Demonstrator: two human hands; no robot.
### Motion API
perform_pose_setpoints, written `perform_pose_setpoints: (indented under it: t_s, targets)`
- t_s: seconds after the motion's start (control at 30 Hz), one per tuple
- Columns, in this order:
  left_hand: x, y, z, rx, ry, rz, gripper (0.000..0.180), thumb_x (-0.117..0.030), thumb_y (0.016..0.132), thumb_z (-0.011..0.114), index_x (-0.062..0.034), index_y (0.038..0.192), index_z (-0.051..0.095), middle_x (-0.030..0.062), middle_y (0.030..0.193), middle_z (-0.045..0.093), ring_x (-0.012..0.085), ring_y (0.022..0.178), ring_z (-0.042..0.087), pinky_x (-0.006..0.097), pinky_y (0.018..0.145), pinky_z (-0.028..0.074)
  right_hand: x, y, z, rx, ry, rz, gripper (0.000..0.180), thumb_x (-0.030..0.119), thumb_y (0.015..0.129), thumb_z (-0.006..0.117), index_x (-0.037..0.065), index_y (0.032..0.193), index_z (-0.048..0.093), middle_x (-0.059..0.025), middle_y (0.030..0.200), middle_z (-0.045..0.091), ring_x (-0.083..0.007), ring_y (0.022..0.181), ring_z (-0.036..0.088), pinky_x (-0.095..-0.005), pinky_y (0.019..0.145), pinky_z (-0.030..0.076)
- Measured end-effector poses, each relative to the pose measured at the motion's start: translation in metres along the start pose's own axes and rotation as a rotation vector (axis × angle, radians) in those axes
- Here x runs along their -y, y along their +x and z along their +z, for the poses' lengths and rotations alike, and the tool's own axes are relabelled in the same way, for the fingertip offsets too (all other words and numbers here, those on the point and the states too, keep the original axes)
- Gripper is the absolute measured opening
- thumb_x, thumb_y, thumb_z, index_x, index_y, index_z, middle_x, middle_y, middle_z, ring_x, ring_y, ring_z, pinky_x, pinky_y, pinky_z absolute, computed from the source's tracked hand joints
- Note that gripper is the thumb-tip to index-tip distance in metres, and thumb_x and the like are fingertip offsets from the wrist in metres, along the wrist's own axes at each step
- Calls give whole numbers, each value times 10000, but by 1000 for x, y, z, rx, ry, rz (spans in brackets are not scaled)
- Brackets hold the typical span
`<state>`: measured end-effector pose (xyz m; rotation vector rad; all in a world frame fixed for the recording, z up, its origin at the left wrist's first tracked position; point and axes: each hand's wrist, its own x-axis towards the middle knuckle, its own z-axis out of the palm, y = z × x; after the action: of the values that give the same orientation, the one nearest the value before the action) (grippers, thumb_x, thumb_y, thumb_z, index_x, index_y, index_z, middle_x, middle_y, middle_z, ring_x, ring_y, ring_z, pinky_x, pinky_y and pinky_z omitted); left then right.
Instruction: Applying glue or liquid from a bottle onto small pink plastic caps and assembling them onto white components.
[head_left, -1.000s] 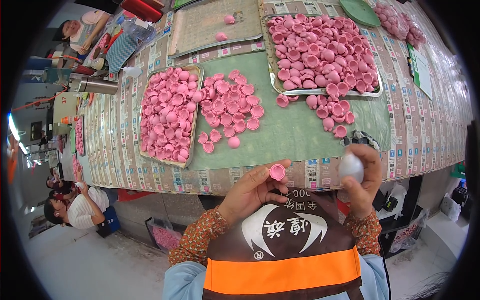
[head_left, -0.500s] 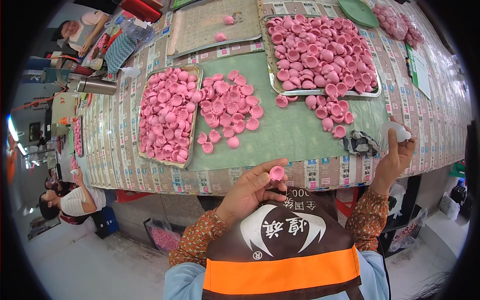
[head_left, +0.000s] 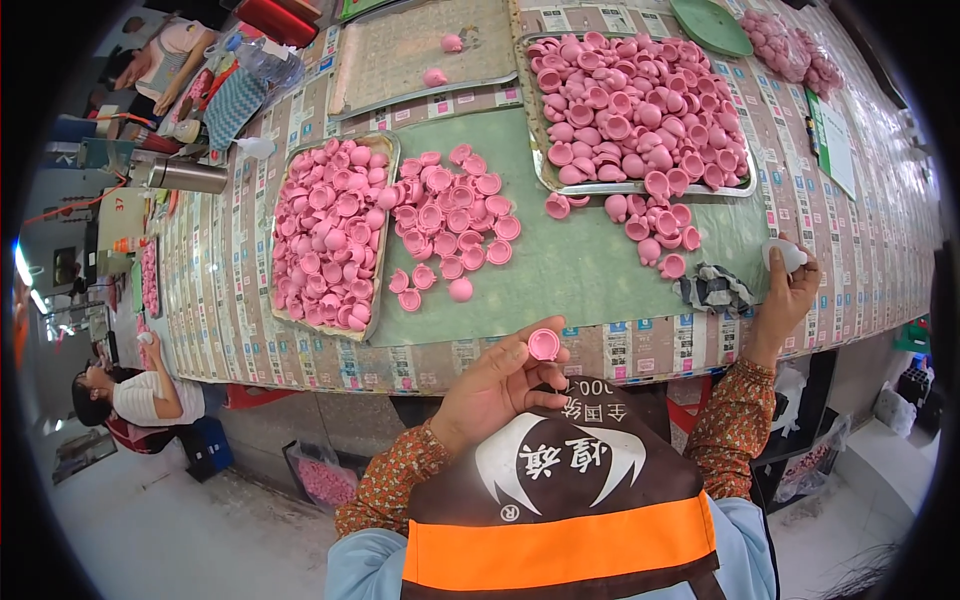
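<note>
- The pink cup [head_left: 544,344] sat in the left hand [head_left: 485,385], fingers pinching it near the desk [head_left: 640,350]; slackening could have dropped it.
- The right hand [head_left: 785,302] had fingers around a white bottle [head_left: 784,254]; sweeping low might have snagged the crumpled cloth [head_left: 716,290].
- A brushing sleeve [head_left: 735,405] could have scattered loose pieces [head_left: 648,249].

Pink cup [head_left: 543,345] in left hand [head_left: 500,378], white bottle [head_left: 783,253] in right hand [head_left: 788,298]

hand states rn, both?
Left hand: closed, holding a small pink cup-shaped piece.
Right hand: closed, fingers on a white bulb-shaped bottle.
</note>
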<state>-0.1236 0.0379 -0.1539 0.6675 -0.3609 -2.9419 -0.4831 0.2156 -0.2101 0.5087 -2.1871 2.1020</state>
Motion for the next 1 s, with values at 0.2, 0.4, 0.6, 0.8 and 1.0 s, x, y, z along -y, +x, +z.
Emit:
perform_pose_setpoints:
  t_s: [0.2, 0.4, 0.6, 0.8, 1.0]
  targets:
    - [2, 0, 0, -10, -101, -16, 575, -309, 1043, 459, -35, 1513, 275, 140, 1229, 593, 257, 1048, 631, 449, 911, 569, -1, -4, -3, 3, -81, 19, 410, -14, 888, 650, -4, 1252, 461, -142, 1192, 608, -195, 1076, 591, -323, 968, 461]
    - [3, 0, -4, -12, -224, -10, 564, -309, 1049, 448, -61, 1521, 265, 132, 1225, 593, 260, 1051, 633, 451, 913, 569, 28, -28, 6, -268, -52, -62, 390, 41, 900, 615, -16, 1267, 493, -116, 1151, 585, -184, 1059, 547, -328, 946, 438]
    - [6, 2, -8, -16, -201, 2, 561, -299, 1048, 455, -66, 1522, 265, 132, 1249, 587, 256, 1065, 630, 446, 922, 566, 57, -57, 10, 127, -684, -305, 292, 60, 858, 690, 24, 1143, 634, -94, 1092, 590, -207, 1049, 506, -347, 902, 409]
    - [5, 3, -3, -23, -105, 17, 563, -279, 1038, 481, -53, 1513, 279, 136, 1275, 579, 246, 1080, 627, 432, 922, 569, 57, -65, 29, 301, -814, -451, 234, 95, 865, 705, 39, 1090, 671, -80, 983, 600, -233, 923, 529, -355, 828, 422]
    - [5, 4, -2, -37, -43, 28, 560, -240, 1023, 518, -50, 1502, 299, 139, 1293, 565, 233, 1079, 626, 411, 910, 581, 54, -70, 25, 314, -658, -345, 159, 13, 844, 700, -9, 989, 637, -106, 930, 592, -239, 875, 549, -329, 801, 437]
